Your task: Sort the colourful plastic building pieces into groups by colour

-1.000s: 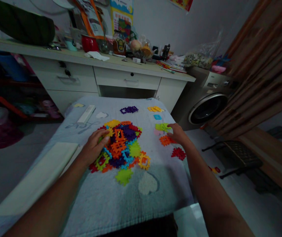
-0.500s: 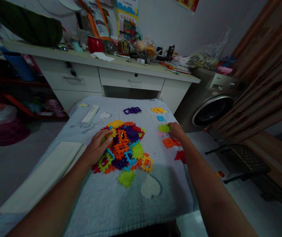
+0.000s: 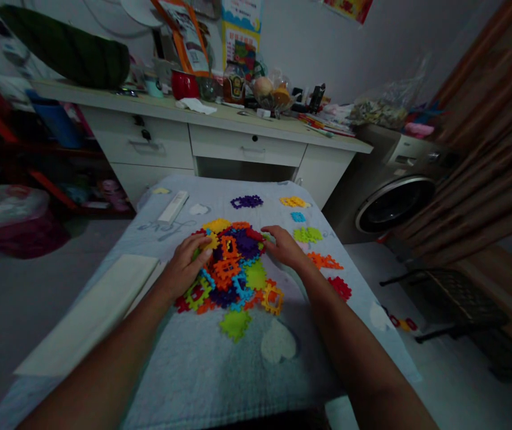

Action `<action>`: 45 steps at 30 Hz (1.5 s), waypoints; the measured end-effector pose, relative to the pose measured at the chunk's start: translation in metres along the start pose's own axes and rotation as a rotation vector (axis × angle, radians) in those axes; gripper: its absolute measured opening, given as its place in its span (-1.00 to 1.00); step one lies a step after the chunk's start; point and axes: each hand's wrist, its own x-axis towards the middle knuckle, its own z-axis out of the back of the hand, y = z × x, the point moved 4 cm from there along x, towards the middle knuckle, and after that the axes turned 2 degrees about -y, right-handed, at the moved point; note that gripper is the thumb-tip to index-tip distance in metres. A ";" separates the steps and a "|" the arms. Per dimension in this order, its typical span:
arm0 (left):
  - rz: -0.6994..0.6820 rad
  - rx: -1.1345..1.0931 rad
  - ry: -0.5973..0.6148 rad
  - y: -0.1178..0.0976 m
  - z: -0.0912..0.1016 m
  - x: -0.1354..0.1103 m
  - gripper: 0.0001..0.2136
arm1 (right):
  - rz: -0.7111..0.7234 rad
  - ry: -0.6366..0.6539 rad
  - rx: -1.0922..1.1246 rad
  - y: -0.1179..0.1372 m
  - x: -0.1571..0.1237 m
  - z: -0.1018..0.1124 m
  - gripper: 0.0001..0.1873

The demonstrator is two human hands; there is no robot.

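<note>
A heap of toothed plastic building pieces (image 3: 227,269) in orange, purple, yellow, green, blue and red lies mid-table. My left hand (image 3: 187,263) rests against the heap's left side, thumb and fingers apart beside a yellow piece (image 3: 213,240). At the right edge is my right hand (image 3: 283,246), its fingers apart and close to a red piece (image 3: 255,234); contact cannot be made out. Sorted by colour along the right are purple pieces (image 3: 247,202), yellow pieces (image 3: 293,202), a blue piece (image 3: 298,217), green pieces (image 3: 307,234), orange pieces (image 3: 324,261) and red pieces (image 3: 339,288).
A pale cloth (image 3: 184,358) covers the table. On its left lie a long white board (image 3: 90,316) and a small white box-like bar (image 3: 173,206). Behind stands a cluttered white desk (image 3: 247,146), with a washing machine (image 3: 392,179) to the right and a chair (image 3: 457,298) nearby.
My right hand has left the green pieces in the right column and come left to the heap. More green now shows there. My left hand stays at the heap; the view has shifted slightly.
</note>
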 end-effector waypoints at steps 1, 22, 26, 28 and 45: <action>0.000 -0.002 0.000 0.000 0.000 0.000 -0.52 | -0.009 0.006 0.005 0.002 0.003 -0.003 -0.62; -0.025 -0.017 0.004 0.000 -0.001 0.001 -0.50 | -0.065 -0.083 0.082 -0.037 -0.048 0.067 -0.54; -0.028 -0.006 0.011 0.001 -0.002 0.002 -0.50 | -0.149 -0.065 0.058 -0.065 -0.105 0.102 -0.49; -0.028 0.000 0.015 0.002 -0.003 0.002 -0.50 | -0.203 -0.051 0.041 -0.077 -0.133 0.111 -0.48; -0.036 0.005 0.022 0.003 -0.002 0.002 -0.52 | -0.172 -0.016 -0.080 -0.052 -0.163 0.096 -0.52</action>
